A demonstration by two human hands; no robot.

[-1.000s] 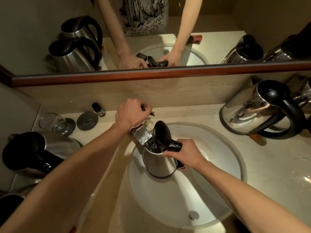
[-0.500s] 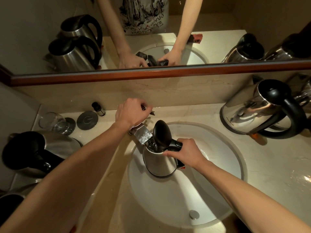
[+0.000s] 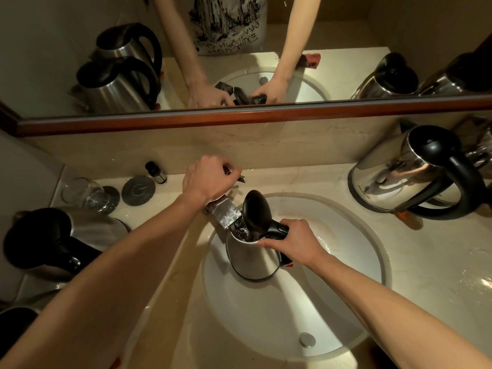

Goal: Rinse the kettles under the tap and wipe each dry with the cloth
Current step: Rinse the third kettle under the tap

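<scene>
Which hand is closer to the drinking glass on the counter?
Left. The left hand grips the tap handle, a short way right of the glass. The right hand holds the kettle handle over the basin, farther right.

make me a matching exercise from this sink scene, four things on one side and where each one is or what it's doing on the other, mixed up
Things:
1. right hand
2. left hand
3. drinking glass
4. drain plug

Places or states:
A. grips the tap handle
B. sits at the bottom of the sink basin
C. holds the handle of the open kettle under the tap spout
D. stands on the counter at the far left, by the round grey disc

Pairs: 1-C, 2-A, 3-D, 4-B
</scene>
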